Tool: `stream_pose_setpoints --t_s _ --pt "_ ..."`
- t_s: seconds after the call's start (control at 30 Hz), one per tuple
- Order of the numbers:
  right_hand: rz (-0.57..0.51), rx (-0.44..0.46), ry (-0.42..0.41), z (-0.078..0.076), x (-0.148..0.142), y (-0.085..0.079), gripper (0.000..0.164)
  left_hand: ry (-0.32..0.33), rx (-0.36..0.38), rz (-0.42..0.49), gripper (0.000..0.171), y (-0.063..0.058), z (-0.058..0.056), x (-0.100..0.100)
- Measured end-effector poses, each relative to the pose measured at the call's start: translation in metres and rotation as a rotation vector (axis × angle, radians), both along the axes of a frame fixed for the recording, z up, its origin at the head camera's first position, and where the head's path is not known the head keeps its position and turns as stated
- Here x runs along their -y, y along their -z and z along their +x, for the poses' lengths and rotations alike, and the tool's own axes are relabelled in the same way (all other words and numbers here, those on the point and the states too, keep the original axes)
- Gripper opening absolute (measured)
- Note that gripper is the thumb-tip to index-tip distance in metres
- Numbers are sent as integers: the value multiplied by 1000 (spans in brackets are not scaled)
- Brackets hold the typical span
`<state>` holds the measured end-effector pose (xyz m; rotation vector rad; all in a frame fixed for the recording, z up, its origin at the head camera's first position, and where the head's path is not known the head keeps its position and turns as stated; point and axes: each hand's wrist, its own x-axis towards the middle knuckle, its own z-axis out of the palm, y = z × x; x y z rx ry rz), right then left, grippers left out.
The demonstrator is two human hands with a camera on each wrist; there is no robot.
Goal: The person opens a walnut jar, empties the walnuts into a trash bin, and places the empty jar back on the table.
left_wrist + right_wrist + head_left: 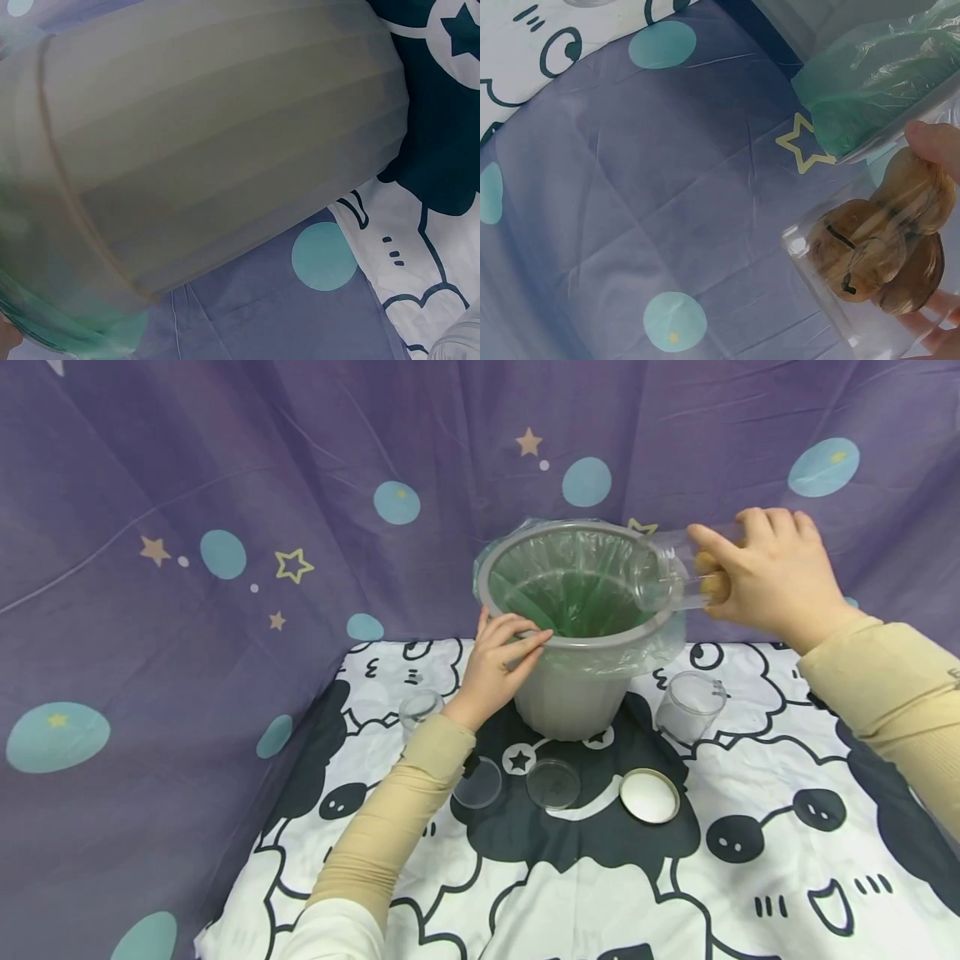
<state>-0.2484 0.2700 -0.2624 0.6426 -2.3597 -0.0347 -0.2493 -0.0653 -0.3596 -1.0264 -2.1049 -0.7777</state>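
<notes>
A grey trash bin (570,697), lined with a green translucent bag (585,602), stands at the back of the cloth-covered table. My left hand (498,660) holds its near-left rim, fingers lying over the edge. In my right hand (780,572) is a clear jar (660,578), tipped on its side with its mouth over the bin's right rim. Several rounded brown pieces (859,247) lie inside the jar, near its base, in the right wrist view. The bin's ribbed side (240,142) fills most of the left wrist view.
One clear jar (690,706) stands right of the bin, another (420,708) behind my left forearm. In front lie two clear discs (477,782) and a white lid with a gold rim (649,796). A purple patterned curtain (262,485) hangs behind.
</notes>
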Motion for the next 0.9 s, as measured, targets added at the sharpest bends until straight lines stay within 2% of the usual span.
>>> stream_pose_setpoints --t_s 0.33,0.73,0.9 --pt "61 40 10 0 8 -8 82 2 -4 -1 21 1 0 0" --pt "132 -11 -27 -1 19 -13 87 7 -19 10 21 2 0 0" --pt "160 23 -9 -1 23 -13 96 6 -20 11 21 2 1 0"
